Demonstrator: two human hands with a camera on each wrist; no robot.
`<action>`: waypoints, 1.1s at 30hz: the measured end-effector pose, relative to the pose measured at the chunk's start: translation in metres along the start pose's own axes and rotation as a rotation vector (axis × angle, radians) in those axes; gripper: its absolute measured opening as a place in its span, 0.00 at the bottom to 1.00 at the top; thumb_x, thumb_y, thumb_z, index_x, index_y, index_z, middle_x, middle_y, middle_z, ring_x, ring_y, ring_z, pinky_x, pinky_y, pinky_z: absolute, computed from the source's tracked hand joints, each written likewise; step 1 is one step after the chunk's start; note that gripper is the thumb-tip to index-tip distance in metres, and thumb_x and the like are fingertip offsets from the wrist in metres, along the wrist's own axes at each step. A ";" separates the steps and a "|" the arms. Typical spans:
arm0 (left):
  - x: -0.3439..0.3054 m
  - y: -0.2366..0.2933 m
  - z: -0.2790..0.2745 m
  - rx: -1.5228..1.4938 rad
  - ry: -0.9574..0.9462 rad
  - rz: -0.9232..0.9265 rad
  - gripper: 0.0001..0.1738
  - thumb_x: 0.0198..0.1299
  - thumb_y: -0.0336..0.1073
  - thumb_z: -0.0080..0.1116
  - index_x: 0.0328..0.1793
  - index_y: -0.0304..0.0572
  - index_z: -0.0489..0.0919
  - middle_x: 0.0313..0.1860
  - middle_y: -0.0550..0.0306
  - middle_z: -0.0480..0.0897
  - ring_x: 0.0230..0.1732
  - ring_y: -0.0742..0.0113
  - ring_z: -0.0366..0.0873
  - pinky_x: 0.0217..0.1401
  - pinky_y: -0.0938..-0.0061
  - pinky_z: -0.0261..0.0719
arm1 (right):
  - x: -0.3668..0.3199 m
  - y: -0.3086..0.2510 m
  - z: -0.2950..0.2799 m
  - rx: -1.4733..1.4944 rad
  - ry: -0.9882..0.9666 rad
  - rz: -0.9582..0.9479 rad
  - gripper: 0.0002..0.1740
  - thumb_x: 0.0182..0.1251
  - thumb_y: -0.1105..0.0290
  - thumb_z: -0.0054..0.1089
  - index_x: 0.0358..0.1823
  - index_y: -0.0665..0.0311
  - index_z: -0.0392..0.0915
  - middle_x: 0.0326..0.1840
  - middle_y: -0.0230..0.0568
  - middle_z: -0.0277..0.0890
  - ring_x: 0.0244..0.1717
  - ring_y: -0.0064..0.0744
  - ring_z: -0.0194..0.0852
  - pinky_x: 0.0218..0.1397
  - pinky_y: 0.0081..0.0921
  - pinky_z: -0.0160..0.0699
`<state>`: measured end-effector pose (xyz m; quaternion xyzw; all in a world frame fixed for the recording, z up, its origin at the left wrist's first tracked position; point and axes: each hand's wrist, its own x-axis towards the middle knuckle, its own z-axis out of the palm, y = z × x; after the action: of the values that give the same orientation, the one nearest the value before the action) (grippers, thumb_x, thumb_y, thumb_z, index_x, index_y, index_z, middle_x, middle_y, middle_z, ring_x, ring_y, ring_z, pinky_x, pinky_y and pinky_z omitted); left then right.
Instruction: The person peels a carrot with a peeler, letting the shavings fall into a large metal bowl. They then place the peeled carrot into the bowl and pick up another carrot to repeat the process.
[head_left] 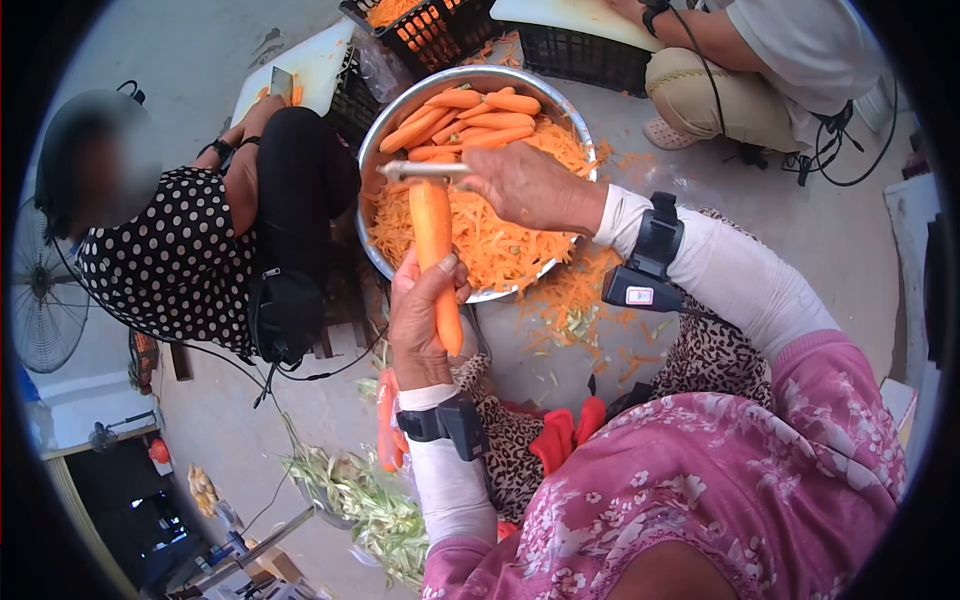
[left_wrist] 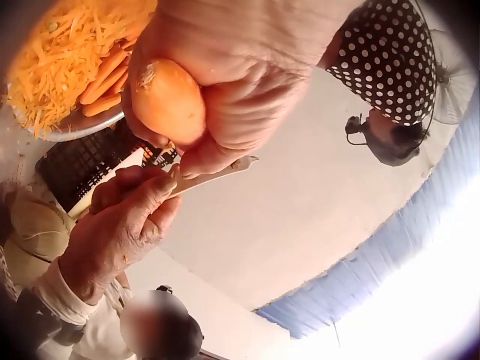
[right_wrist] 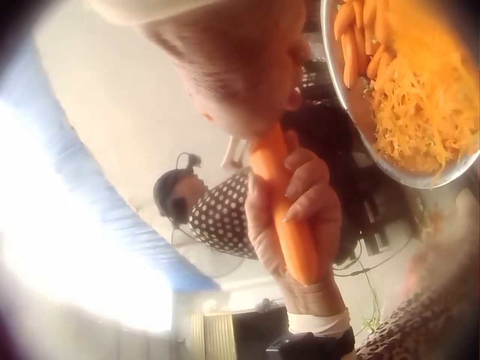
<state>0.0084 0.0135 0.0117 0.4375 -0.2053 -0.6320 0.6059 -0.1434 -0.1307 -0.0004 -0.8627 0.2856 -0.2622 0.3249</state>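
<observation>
Pink, white-flowered clothing [head_left: 690, 460] nearest, two busy hands beyond it.
The left hand [head_left: 415, 325] grips a thick orange carrot [head_left: 432, 235], fingers and thumb curled round its lower half, seemingly to steady it while leaving the upper length bare for the tool. The right hand [head_left: 530, 190] is closed round a slim, pale-handled peeler [head_left: 425, 170], which lies crosswise at the carrot's far end; whether its blade touches cannot be told. Just beyond the left hand and beneath the right sits a round, silvery metal basin [head_left: 470, 73], probably placed so close to catch what falls. Inside, whole orange carrots [head_left: 500, 120] lie on the far side and loose orange shreds [head_left: 500, 235] on the near side.
</observation>
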 end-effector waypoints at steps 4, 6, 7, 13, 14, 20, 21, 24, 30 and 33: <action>-0.004 0.005 0.015 0.063 -0.117 0.066 0.19 0.57 0.29 0.60 0.53 0.32 0.68 0.38 0.54 0.74 0.34 0.71 0.71 0.28 0.80 0.71 | 0.009 0.020 -0.012 -0.062 -0.031 0.210 0.11 0.66 0.68 0.48 0.34 0.70 0.74 0.30 0.58 0.76 0.36 0.58 0.76 0.39 0.46 0.72; 0.001 0.003 0.007 0.036 -0.050 0.040 0.19 0.58 0.30 0.60 0.53 0.32 0.68 0.39 0.53 0.74 0.34 0.71 0.71 0.29 0.80 0.71 | 0.010 0.014 -0.015 -0.039 0.028 0.196 0.12 0.66 0.67 0.49 0.34 0.70 0.74 0.29 0.58 0.76 0.35 0.58 0.76 0.38 0.46 0.72; 0.002 0.003 0.003 0.024 0.012 0.003 0.20 0.59 0.32 0.60 0.54 0.32 0.68 0.40 0.52 0.75 0.35 0.70 0.72 0.30 0.80 0.72 | 0.010 0.012 -0.014 -0.006 0.100 0.190 0.12 0.66 0.65 0.50 0.35 0.70 0.73 0.29 0.58 0.75 0.35 0.58 0.75 0.37 0.45 0.72; 0.002 0.001 -0.003 -0.168 0.017 0.019 0.20 0.62 0.32 0.57 0.58 0.33 0.67 0.41 0.50 0.74 0.35 0.70 0.69 0.32 0.80 0.72 | -0.011 -0.012 -0.007 0.048 -0.059 -0.073 0.11 0.66 0.66 0.49 0.41 0.67 0.72 0.26 0.56 0.73 0.32 0.58 0.75 0.34 0.46 0.73; 0.002 0.001 -0.004 -0.168 0.017 0.019 0.20 0.62 0.32 0.57 0.58 0.33 0.67 0.41 0.50 0.74 0.35 0.70 0.69 0.32 0.80 0.72 | -0.015 -0.011 0.000 0.053 -0.084 -0.147 0.11 0.66 0.67 0.49 0.44 0.66 0.71 0.26 0.55 0.73 0.31 0.58 0.75 0.34 0.46 0.73; 0.001 -0.004 -0.009 -0.225 -0.074 -0.001 0.23 0.61 0.29 0.56 0.60 0.33 0.65 0.41 0.50 0.72 0.32 0.71 0.66 0.30 0.82 0.69 | -0.009 -0.010 0.003 0.011 -0.039 -0.076 0.10 0.66 0.66 0.50 0.40 0.66 0.71 0.26 0.56 0.73 0.31 0.59 0.74 0.34 0.48 0.72; -0.002 -0.003 -0.008 -0.173 -0.094 0.000 0.23 0.60 0.28 0.57 0.60 0.33 0.64 0.41 0.50 0.72 0.32 0.71 0.66 0.29 0.82 0.69 | -0.005 -0.004 -0.001 0.010 -0.036 -0.074 0.10 0.66 0.66 0.50 0.40 0.66 0.71 0.26 0.56 0.73 0.31 0.59 0.74 0.34 0.48 0.72; -0.004 0.002 0.002 -0.133 -0.162 0.004 0.24 0.58 0.27 0.58 0.60 0.32 0.64 0.41 0.50 0.72 0.32 0.71 0.66 0.27 0.83 0.68 | 0.008 0.033 -0.004 -0.096 0.002 0.065 0.12 0.64 0.67 0.49 0.30 0.70 0.73 0.26 0.59 0.74 0.34 0.57 0.75 0.39 0.49 0.71; 0.002 0.001 -0.002 -0.153 -0.015 0.021 0.24 0.58 0.26 0.58 0.60 0.32 0.65 0.41 0.50 0.71 0.34 0.69 0.66 0.28 0.82 0.69 | 0.007 0.016 -0.010 0.087 0.070 0.077 0.14 0.65 0.66 0.49 0.31 0.72 0.72 0.27 0.59 0.74 0.33 0.58 0.74 0.39 0.47 0.71; 0.004 0.001 -0.009 -0.221 0.007 0.006 0.22 0.59 0.26 0.57 0.58 0.32 0.65 0.41 0.50 0.71 0.36 0.69 0.65 0.29 0.81 0.70 | -0.006 -0.009 -0.009 0.141 0.046 -0.046 0.12 0.65 0.66 0.50 0.33 0.69 0.72 0.26 0.57 0.74 0.32 0.58 0.74 0.38 0.46 0.72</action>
<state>0.0168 0.0124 0.0070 0.3695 -0.1334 -0.6476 0.6530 -0.1506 -0.1245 0.0106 -0.8377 0.2540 -0.3086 0.3722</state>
